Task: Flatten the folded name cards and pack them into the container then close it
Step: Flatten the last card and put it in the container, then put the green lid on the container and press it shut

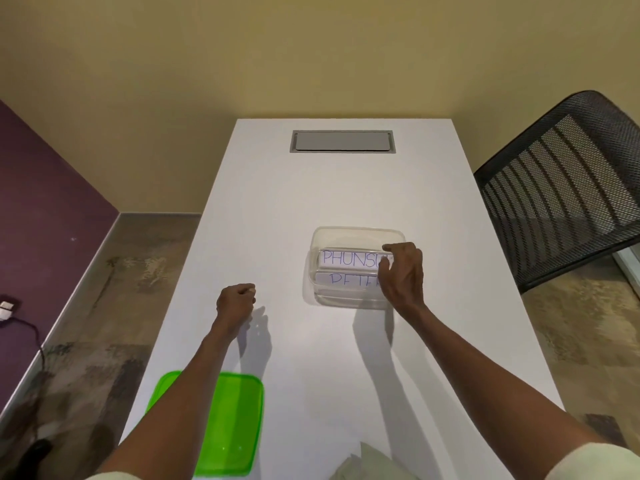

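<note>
- A clear plastic container [356,268] sits on a white counter [311,188], right of centre. Two white name cards [349,259] lie flat inside, hand-lettered.
- The right hand [401,271] reaches over the container's right side, its grip closed on the end of the far card.
- To seat it well, press the card level so nothing rises above the rim.
- The left hand [235,303] rests curled on the counter, holding nothing.
- The green lid [235,420] lies near the front-left edge, well apart, not yet fitted.
</note>
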{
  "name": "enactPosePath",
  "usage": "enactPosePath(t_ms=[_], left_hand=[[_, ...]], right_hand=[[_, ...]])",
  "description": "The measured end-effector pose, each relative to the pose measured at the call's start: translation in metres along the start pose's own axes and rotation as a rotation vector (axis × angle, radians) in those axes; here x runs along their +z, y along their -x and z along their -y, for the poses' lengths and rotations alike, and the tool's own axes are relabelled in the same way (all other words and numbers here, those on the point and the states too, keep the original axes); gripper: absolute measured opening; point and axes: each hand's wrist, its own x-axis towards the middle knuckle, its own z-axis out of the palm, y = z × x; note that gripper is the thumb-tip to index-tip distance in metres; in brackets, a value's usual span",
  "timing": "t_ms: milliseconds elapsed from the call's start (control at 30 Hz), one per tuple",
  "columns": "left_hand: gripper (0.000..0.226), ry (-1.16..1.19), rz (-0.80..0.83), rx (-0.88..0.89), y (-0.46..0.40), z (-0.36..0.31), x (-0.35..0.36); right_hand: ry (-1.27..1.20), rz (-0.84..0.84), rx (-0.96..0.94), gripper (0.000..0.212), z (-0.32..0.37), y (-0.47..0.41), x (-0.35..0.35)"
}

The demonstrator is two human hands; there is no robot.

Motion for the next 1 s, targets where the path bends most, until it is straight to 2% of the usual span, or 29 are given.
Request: enactPosePath(t_ms=[200, 300, 367, 500, 700, 833, 1000], left_hand=[[0.014, -0.091, -0.126, -0.005, 0.015, 0.041, -0.047], [0.026, -0.169, -0.177, 0.005, 0.024, 0.058, -0.067], [0.028, -0.205, -0.206, 0.011, 0.030, 0.071, -0.079], [0.031, -0.262, -0.233, 0.002, 0.036, 0.101, -0.103], [0.051, -0.390, -0.301, -0.162, 0.046, 0.141, -0.130], [0.055, -0.495, -0.257, -0.217, 0.052, 0.161, -0.140], [0.054, -0.534, -0.185, -0.252, 0.056, 0.176, -0.145]], right_hand=[[-0.052, 0.140, -0.171, 0.021, 0.031, 0.053, 0.030], [-0.047, 0.260, -0.161, 0.022, 0.038, 0.082, 0.048], [-0.044, 0.363, -0.107, 0.022, 0.040, 0.100, 0.062], [-0.018, 0.582, 0.134, 0.020, 0.051, 0.134, 0.087], [0.130, 0.919, 0.285, 0.010, 0.073, 0.178, 0.112], [0.167, 0.967, 0.353, 0.028, 0.085, 0.202, 0.129], [0.015, 1.053, 0.540, 0.012, 0.086, 0.224, 0.143]])
